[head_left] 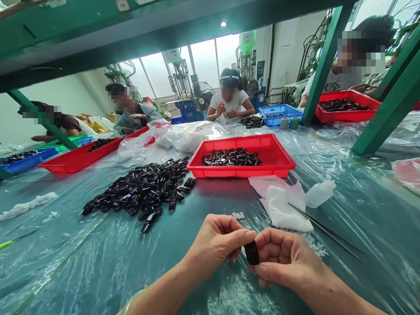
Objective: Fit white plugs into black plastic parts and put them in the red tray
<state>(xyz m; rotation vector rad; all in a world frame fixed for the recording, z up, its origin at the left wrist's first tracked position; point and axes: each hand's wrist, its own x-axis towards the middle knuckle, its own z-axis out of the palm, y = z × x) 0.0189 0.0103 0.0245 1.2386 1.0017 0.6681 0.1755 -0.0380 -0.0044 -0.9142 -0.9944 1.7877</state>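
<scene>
Piece [252, 253], small and black, is pinched by left grip [218, 239] and right grip [288, 260] together.

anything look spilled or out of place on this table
Two small things. The translucent bottle beside the white cloth lies on its side rather than standing; I can't tell whether it leaks. White scraps lie scattered just beyond the right hand, looking like loose litter.
</scene>
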